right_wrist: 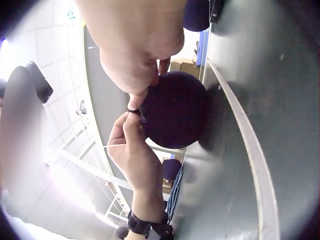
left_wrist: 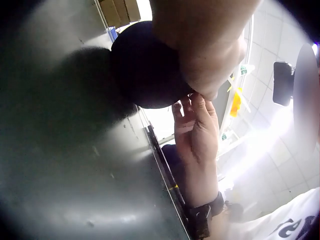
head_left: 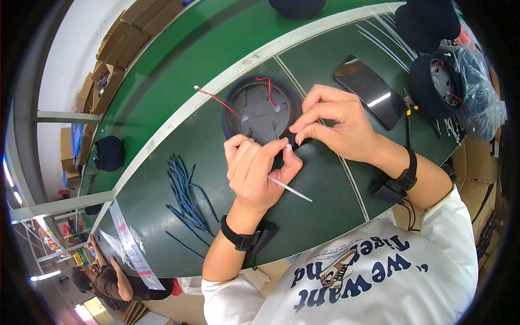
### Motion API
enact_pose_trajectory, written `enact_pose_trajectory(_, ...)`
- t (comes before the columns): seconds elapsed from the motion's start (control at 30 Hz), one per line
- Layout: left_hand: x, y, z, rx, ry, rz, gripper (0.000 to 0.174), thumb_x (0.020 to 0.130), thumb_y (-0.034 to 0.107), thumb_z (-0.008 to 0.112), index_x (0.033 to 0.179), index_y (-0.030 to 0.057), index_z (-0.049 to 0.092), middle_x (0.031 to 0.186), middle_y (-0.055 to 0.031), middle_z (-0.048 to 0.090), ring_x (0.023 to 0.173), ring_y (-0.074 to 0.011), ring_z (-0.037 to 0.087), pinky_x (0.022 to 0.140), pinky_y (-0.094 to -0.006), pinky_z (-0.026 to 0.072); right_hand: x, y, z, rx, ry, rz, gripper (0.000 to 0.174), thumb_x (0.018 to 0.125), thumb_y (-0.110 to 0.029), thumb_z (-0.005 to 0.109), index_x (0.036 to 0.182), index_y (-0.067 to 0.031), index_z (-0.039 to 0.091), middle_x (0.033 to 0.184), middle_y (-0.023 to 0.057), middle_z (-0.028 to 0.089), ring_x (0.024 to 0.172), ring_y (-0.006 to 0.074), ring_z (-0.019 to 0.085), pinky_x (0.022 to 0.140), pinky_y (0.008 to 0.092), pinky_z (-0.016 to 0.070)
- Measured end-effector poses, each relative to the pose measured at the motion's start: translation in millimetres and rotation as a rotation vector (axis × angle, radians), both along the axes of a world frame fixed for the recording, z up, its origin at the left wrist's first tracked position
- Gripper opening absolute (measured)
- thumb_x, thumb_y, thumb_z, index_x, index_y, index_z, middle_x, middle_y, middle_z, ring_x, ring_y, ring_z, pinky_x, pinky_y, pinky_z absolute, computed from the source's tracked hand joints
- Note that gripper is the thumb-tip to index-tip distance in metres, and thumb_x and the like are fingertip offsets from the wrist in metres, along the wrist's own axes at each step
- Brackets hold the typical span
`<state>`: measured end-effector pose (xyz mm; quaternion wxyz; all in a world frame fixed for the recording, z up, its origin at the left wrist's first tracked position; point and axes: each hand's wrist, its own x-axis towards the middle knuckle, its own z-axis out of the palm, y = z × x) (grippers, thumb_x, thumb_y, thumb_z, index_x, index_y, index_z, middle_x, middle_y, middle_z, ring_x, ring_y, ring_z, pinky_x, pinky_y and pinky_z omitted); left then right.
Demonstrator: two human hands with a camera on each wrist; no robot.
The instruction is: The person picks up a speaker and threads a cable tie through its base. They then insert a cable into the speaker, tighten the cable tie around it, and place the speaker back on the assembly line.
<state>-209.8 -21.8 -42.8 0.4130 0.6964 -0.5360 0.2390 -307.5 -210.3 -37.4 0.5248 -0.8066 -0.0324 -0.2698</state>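
A round dark fabric-covered part (head_left: 260, 108) with a grey inner face and two red wires lies in front of the person; in the right wrist view its dark cover (right_wrist: 175, 110) fills the centre. The left hand (head_left: 254, 170) pinches the near edge of the cover between thumb and index finger, and a thin white strip (head_left: 292, 189) sticks out from under its fingers. Touching the same edge just to the right, the right hand (head_left: 341, 124) pinches the fabric with thumb and fingertips. What lies between the fingertips is too small to tell.
Dark blue cords (head_left: 187, 195) lie left of the hands. A phone (head_left: 371, 89), cutters (head_left: 408, 116), another round part (head_left: 436, 86) and a plastic bag (head_left: 479, 92) are at the right. White strips (head_left: 384, 43) lie beyond the phone. Another person (head_left: 111, 281) sits at far left.
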Motion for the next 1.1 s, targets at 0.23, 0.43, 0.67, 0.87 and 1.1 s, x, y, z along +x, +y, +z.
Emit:
enact_pose_trajectory(0.23,4.6,8.0,1.3,-0.002,-0.048,-0.045,0.014,0.077,0.002,0.079,0.089,0.0054,0.073,0.063,0.0008,0.051,0.057,-0.0188,0.048,0.074,-0.0359,0.0465,0.1,-3.5,1.1,-0.119,-0.052,-0.021,0.01,0.082,-0.005,0.081,0.092,-0.0067,0.079,0.09,0.0059,0.066,0.087,0.0238,0.066,0.077,0.035,0.0516)
enact_pose_trajectory(0.43,4.8,8.8,1.9,-0.015,-0.048,-0.094,0.013,0.079,0.001,0.077,0.089,0.0054,0.071,0.063,0.0005,0.051,0.056,-0.0185,0.047,0.074,-0.0367,0.0465,-3.0,-6.3,6.1,-0.258,-0.087,-0.071,0.015,0.083,-0.005,0.079,0.096,-0.0098,0.075,0.099,0.0054,0.064,0.092,0.0253,0.063,0.084,0.0376,0.0481)
enact_pose_trajectory(0.67,4.1,6.4,1.7,-0.052,0.072,-0.201,0.015,0.082,-0.004,0.074,0.094,0.0039,0.069,0.062,0.0008,0.05,0.056,-0.018,0.048,0.075,-0.0381,0.0453,-3.1,4.8,7.8,-0.279,-0.226,0.074,0.016,0.081,-0.001,0.082,0.093,-0.0081,0.076,0.106,0.0075,0.066,0.09,0.025,0.062,0.083,0.0371,0.0497)
enact_pose_trajectory(0.87,24.7,24.9,22.2,0.057,0.204,-0.381,0.026,0.077,0.004,0.073,0.102,0.0017,0.066,0.068,0.0011,0.045,0.061,-0.0167,0.043,0.074,-0.0345,0.0395,-4.2,-3.2,8.2,-0.072,-0.07,0.152,0.008,0.089,-0.005,0.075,0.094,-0.0077,0.07,0.112,0.0072,0.063,0.107,0.0264,0.058,0.094,0.039,0.047)
enact_pose_trajectory(1.1,32.2,29.9,26.4,-0.053,0.675,-0.64,0.026,0.095,0.011,0.065,0.115,-0.0004,0.052,0.09,-0.0122,0.058,0.078,-0.0211,0.05,0.073,-0.0364,0.0445,0.7,-12.4,8.3,-0.007,-0.049,0.18,0.005,0.093,-0.011,0.071,0.095,-0.0081,0.067,0.11,0.0063,0.062,0.11,0.0272,0.057,0.098,0.0395,0.0449)
